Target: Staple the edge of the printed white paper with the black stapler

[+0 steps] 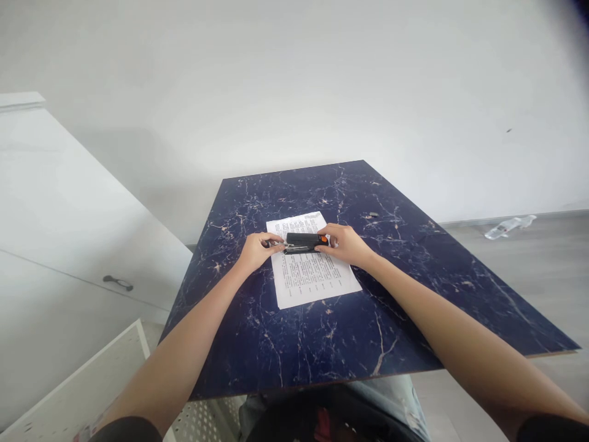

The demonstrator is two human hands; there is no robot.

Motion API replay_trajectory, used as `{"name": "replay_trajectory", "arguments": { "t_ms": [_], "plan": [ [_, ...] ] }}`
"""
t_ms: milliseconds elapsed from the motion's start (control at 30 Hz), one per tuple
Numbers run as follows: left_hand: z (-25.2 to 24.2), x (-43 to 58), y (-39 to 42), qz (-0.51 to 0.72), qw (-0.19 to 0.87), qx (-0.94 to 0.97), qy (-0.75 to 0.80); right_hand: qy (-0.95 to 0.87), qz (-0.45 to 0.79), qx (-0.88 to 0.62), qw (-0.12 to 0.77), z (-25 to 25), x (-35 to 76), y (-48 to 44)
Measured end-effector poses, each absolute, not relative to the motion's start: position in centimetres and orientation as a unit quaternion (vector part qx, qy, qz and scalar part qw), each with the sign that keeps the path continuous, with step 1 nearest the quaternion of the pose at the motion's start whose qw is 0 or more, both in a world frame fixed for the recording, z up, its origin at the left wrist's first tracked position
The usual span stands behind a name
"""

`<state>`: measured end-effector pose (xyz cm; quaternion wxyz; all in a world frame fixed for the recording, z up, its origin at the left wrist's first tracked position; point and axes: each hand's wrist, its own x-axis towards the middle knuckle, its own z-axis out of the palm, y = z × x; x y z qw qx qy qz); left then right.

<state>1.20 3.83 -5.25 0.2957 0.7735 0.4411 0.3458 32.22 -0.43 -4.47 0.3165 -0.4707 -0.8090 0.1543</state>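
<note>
A black stapler [301, 239] with an orange part at its rear lies across the printed sheets of paper [317, 279]. Its top arm is lifted away from the base, and a metal strip shows between them. My right hand [343, 242] grips the rear end, thumb below and fingers above. At the front end is my left hand [258, 250], thumb and forefinger brought close together by the stapler's tip. What small thing sits in that pinch is too small to make out.
The papers rest on a dark blue marble-patterned table [322, 350]. A small dark piece [373, 215] lies on it beyond my right hand. A white cabinet [69, 245] and a perforated white chair [92, 387] stand left. Clear plastic packaging [508, 227] is on the floor at right.
</note>
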Motion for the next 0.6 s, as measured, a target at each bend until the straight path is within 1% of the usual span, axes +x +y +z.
{"name": "replay_trajectory", "arguments": {
  "t_ms": [300,600],
  "plan": [
    [-5.25,1.18,3.86,0.337,0.277,0.783,0.443,-0.809,0.153,-0.472,0.315,-4.76,32.28,-0.26],
    [-4.68,0.69,3.81,0.296,0.271,0.797,0.452,-0.807,0.161,-0.472,0.317,-4.69,32.34,-0.33]
  ]
}}
